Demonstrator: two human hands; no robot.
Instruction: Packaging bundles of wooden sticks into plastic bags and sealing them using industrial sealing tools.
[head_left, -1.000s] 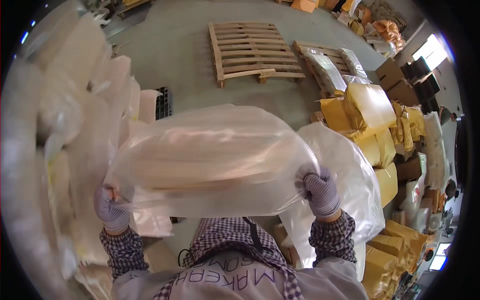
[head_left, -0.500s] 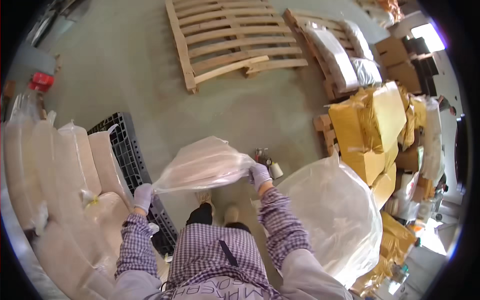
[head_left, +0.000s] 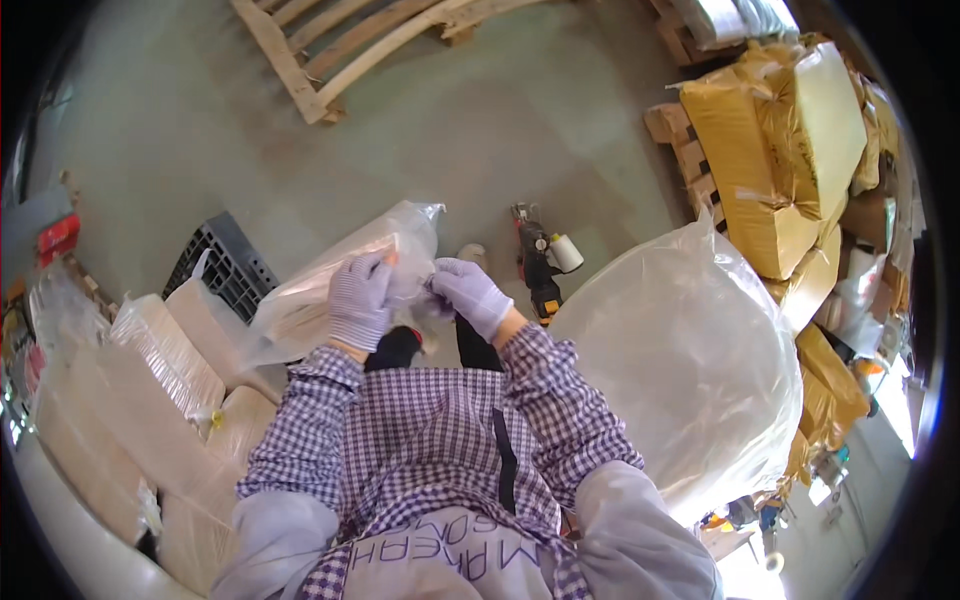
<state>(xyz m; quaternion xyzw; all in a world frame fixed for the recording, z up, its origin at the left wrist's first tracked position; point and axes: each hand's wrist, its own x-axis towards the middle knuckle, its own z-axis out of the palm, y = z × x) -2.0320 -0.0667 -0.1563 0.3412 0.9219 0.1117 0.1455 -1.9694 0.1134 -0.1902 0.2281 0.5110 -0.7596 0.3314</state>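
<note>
In front of my body hangs a clear plastic bag (head_left: 330, 265) with pale pinkish contents. Gloved in striped fabric, my left hand (head_left: 361, 305) is closed on the bag's near end. My right hand (head_left: 474, 296), close beside it, pinches at the bag's gathered plastic edge; its fingertips are partly hidden, with something dark just below them. On the floor ahead of my right hand lies a black and red hand-held power tool (head_left: 540, 275) with a white spool. A large, full translucent bag (head_left: 680, 370) stands to my right.
Filled, plastic-wrapped sacks (head_left: 150, 430) are piled at my left, beside a black plastic pallet (head_left: 222, 265). A wooden pallet (head_left: 330, 60) lies ahead on the floor. Yellow-wrapped bundles (head_left: 770, 160) are stacked at the right on another wooden pallet (head_left: 685, 150).
My hands have come together from a wide spread, gathering the bag's edge between them. The bag has swung to the left and forward. The view has shifted, with the pallets nearer its upper edge.
</note>
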